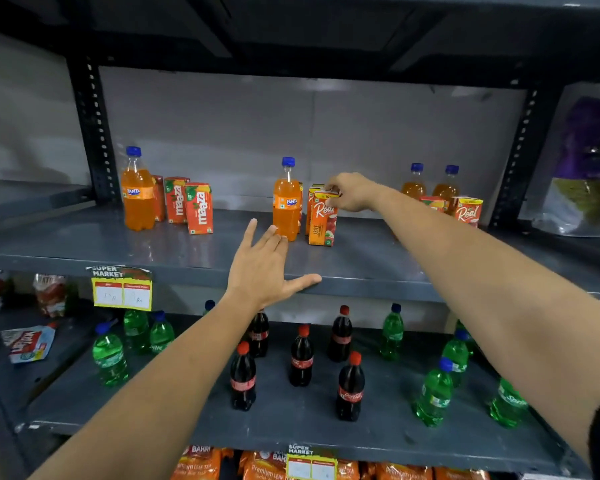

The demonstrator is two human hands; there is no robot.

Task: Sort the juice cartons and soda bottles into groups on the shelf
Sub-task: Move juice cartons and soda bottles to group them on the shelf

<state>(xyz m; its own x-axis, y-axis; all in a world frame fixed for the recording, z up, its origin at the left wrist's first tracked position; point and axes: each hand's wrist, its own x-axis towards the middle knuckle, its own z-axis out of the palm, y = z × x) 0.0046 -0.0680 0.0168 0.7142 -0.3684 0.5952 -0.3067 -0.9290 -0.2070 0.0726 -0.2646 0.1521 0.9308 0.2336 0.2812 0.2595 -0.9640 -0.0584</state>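
Note:
On the grey middle shelf [84,244] my right hand [352,192] pinches the top of an orange Real apple carton [323,221], which stands on the shelf beside a Fanta bottle [286,202]. More cartons stand half hidden behind them. My left hand [267,268] hovers open in front of that bottle, fingers spread, thumb over the shelf's front edge. At the left stand another Fanta bottle [137,192] and three Maaza cartons [199,207]. At the right, two Fanta bottles [447,183] stand behind Real cartons [468,211].
The lower shelf [187,420] carries cola bottles [350,389] in the middle and green soda bottles [110,358] on both sides. A yellow price tag [122,289] hangs from the middle shelf's edge. A purple bag [589,168] sits at far right. Black uprights frame the bay.

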